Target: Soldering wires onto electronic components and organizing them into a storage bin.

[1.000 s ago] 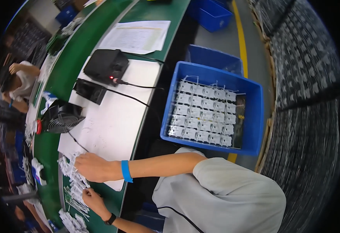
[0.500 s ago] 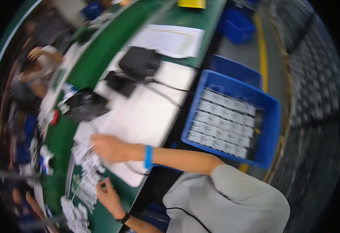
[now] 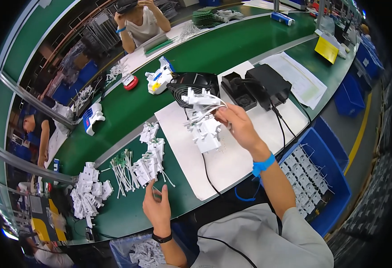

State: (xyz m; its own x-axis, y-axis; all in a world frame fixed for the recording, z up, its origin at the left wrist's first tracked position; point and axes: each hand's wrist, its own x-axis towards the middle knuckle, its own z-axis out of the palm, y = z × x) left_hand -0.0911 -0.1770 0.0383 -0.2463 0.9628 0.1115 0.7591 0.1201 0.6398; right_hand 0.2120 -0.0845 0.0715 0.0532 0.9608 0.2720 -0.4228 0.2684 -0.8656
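My right hand (image 3: 240, 127) is closed on the white wires of several white plastic parts (image 3: 204, 134), which hang in a cluster over a white board (image 3: 178, 129). My left hand (image 3: 156, 207) is low over the green bench with thumb and forefinger apart. Its fingertips are just below a heap of similar white parts (image 3: 149, 163), and whether they touch is unclear. Left of that heap, a bundle of thin white wires with green ends (image 3: 123, 172) lies on the bench. Behind the held parts sits a black fan-like device (image 3: 200, 82).
A black box (image 3: 267, 82) with cables and papers (image 3: 294, 76) lie to the right. A blue bin (image 3: 339, 196) holds rows of white parts. Another white heap (image 3: 88, 192) lies left. Across the green conveyor (image 3: 231, 42) sits a person (image 3: 144, 24).
My right hand has gone from the heap to above the white board, white parts now hanging from it. My left hand stays near the heap. The whole view has turned.
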